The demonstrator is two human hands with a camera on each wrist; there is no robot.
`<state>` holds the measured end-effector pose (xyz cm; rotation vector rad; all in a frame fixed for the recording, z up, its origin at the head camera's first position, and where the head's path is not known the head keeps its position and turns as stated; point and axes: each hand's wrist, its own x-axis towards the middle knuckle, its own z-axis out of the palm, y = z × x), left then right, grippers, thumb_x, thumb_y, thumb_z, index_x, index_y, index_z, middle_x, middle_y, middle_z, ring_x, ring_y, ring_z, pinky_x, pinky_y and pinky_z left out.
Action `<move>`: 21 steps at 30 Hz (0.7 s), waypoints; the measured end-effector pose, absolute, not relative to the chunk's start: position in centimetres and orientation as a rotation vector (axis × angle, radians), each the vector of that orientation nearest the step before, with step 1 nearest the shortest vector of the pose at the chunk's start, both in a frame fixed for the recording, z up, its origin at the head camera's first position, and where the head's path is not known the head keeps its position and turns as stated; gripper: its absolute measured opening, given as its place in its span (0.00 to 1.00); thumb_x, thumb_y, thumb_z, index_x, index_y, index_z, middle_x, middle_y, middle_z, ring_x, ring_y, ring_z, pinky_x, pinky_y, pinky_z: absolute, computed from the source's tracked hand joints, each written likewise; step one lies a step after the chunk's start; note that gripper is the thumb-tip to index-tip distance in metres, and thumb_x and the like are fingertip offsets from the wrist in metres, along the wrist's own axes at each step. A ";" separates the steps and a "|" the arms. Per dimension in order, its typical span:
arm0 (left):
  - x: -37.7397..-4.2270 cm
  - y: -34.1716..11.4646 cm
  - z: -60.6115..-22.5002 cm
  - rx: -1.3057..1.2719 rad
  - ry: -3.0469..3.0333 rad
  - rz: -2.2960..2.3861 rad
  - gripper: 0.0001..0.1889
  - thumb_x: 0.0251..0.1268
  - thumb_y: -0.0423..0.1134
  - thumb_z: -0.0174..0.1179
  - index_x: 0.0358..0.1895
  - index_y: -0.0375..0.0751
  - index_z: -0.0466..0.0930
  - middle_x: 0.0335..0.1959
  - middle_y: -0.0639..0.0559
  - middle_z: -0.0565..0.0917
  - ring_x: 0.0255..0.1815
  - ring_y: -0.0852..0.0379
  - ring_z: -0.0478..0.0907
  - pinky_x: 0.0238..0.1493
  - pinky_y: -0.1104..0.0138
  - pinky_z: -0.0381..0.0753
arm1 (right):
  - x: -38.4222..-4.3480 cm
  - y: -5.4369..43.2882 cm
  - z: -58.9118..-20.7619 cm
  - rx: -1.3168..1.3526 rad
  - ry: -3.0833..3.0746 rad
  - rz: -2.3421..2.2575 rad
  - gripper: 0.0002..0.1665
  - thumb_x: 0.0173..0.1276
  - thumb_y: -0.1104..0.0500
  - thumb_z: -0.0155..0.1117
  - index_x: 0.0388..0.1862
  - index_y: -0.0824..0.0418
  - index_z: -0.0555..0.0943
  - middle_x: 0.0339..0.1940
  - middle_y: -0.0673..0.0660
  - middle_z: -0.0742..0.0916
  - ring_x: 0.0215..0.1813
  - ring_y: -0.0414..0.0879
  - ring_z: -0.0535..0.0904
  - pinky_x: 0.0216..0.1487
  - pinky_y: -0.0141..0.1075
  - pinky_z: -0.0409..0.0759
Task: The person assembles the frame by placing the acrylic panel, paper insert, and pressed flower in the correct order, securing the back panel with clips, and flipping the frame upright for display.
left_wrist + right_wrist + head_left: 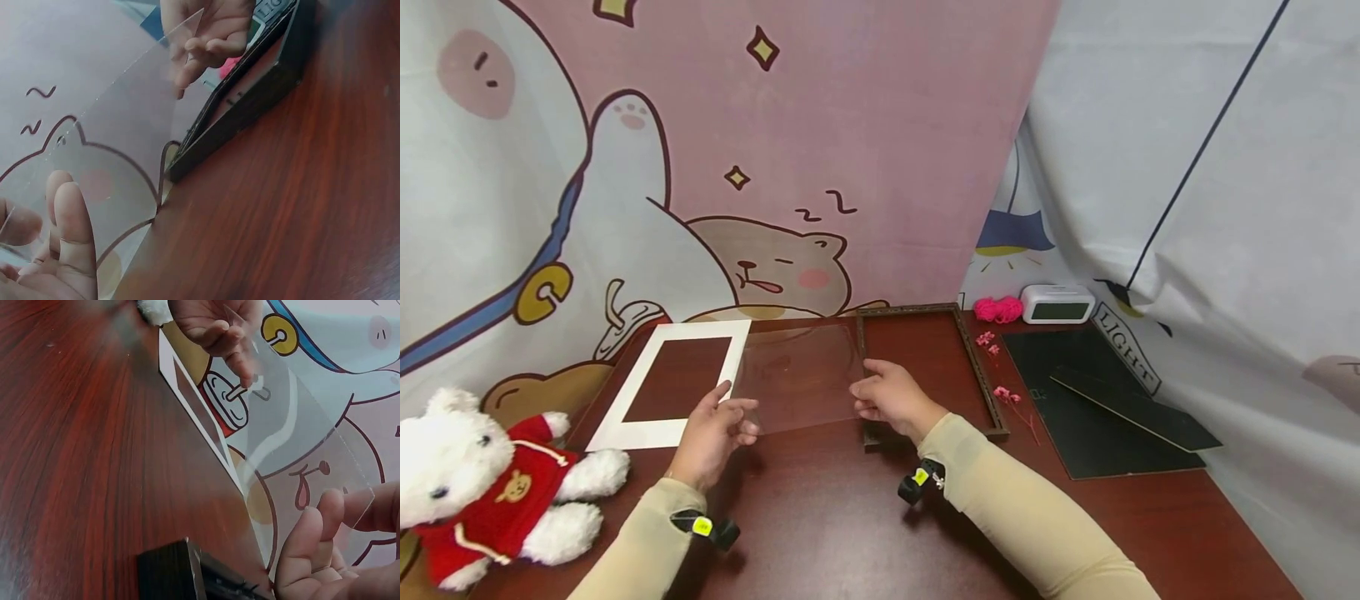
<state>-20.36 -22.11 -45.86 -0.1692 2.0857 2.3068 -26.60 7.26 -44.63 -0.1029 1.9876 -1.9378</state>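
Observation:
A clear plastic sheet [805, 375] is held up between both hands above the table. My left hand [711, 437] pinches its left edge between thumb and fingers, while my right hand [898, 400] pinches the opposite edge. In the left wrist view the sheet [131, 119] stands tilted, with the wall cloth showing through it. Right of the sheet lies an open dark picture frame [983, 371], partly behind my right hand. A white mat board [638, 387] with a rectangular cutout lies flat beyond my left hand.
A black backing board [1030, 358] with a hinged stand [1138, 408] lies at the right. Pink yarn [997, 310], a white digital clock [1057, 304] and small pink flowers [1003, 394] are near the frame. A white teddy bear [512, 487] sits at the left. Printed cloth hangs behind the table.

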 end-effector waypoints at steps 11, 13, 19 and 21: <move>-20.6 -20.4 -46.4 -0.013 2.103 2.221 0.44 0.72 0.21 0.46 0.87 0.37 0.35 0.47 0.55 0.82 0.29 0.60 0.81 0.36 0.66 0.87 | -26.5 11.2 -45.1 -0.189 2.093 -1.850 0.38 0.76 0.68 0.62 0.82 0.69 0.63 0.46 0.64 0.88 0.34 0.44 0.83 0.39 0.36 0.86; -21.0 -19.9 -46.7 0.009 2.091 2.212 0.44 0.72 0.22 0.47 0.87 0.38 0.36 0.45 0.54 0.83 0.28 0.59 0.81 0.35 0.66 0.87 | -26.6 12.3 -45.1 -0.202 2.118 -1.829 0.38 0.75 0.67 0.63 0.81 0.68 0.64 0.45 0.62 0.88 0.34 0.44 0.83 0.41 0.37 0.86; -22.0 -18.2 -47.3 0.136 2.107 2.127 0.42 0.75 0.25 0.50 0.86 0.38 0.40 0.44 0.48 0.82 0.28 0.57 0.81 0.34 0.65 0.85 | -26.9 15.6 -45.3 -0.191 2.214 -1.743 0.39 0.74 0.66 0.65 0.81 0.67 0.64 0.44 0.61 0.89 0.34 0.44 0.83 0.41 0.38 0.86; -22.3 -17.5 -47.5 0.171 2.112 2.108 0.41 0.77 0.26 0.51 0.86 0.37 0.41 0.42 0.48 0.83 0.28 0.56 0.81 0.33 0.66 0.84 | -26.9 16.5 -45.4 -0.192 2.242 -1.709 0.40 0.74 0.66 0.65 0.81 0.68 0.64 0.44 0.61 0.89 0.34 0.44 0.83 0.38 0.37 0.85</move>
